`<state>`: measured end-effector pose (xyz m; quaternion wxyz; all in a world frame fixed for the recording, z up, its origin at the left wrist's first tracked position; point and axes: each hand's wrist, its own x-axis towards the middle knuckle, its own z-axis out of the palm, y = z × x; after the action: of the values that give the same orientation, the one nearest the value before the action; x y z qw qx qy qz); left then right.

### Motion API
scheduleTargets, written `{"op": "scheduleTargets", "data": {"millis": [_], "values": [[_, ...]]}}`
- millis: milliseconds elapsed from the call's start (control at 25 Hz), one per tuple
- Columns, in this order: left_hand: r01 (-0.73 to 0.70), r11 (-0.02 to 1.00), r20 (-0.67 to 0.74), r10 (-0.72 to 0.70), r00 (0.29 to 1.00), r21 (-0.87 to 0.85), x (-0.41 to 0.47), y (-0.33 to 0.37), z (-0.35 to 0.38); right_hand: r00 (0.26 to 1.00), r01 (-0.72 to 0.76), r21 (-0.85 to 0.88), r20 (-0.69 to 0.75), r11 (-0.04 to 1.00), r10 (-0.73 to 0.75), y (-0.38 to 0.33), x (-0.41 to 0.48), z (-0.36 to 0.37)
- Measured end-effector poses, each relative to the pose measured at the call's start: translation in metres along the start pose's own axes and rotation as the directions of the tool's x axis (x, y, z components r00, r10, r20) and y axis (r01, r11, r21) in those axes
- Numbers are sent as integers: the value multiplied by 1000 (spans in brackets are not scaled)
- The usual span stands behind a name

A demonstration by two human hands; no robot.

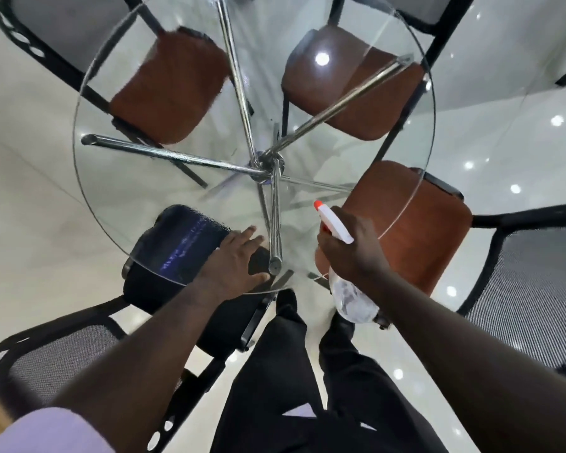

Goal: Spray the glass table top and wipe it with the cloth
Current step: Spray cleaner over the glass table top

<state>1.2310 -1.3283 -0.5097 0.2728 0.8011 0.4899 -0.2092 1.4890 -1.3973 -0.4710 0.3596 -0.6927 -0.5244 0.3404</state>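
The round glass table top [138, 178] on crossed chrome legs fills the upper middle of the head view. Fine droplets show on the glass over the black seat. My left hand [236, 263] lies flat on the glass at the near edge, fingers spread. A dark patch under its fingers could be a cloth or the seat below; I cannot tell which. My right hand [353, 246] holds a clear spray bottle [353, 300] with a white trigger head. It hovers over the near right rim, with its orange nozzle pointing towards the table's centre.
Three brown-seated chairs [170, 89] [350, 83] [415, 223] are tucked under the far and right sides. A black chair [164, 289] stands under the near left edge. My legs in dark trousers [275, 387] stand between it and the right chair on a glossy pale floor.
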Motion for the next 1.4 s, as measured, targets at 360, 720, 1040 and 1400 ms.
{"op": "scheduleTargets", "data": {"millis": [360,720,1040,1400], "values": [[89,996,-150,-91,984,-21,70,-50,-69,994,-42,-130,95,991,55,-51,103,19],[137,990,-81,-134,988,41,102,-84,-89,991,8,-213,135,977,22,-99,215,61],[47,997,-43,-44,998,64,102,-36,-87,993,-102,-181,44,978,111,-52,184,-7],[8,995,-98,2,995,99,60,83,-4,975,-224,-16,-12,974,224,53,53,-90]]}}
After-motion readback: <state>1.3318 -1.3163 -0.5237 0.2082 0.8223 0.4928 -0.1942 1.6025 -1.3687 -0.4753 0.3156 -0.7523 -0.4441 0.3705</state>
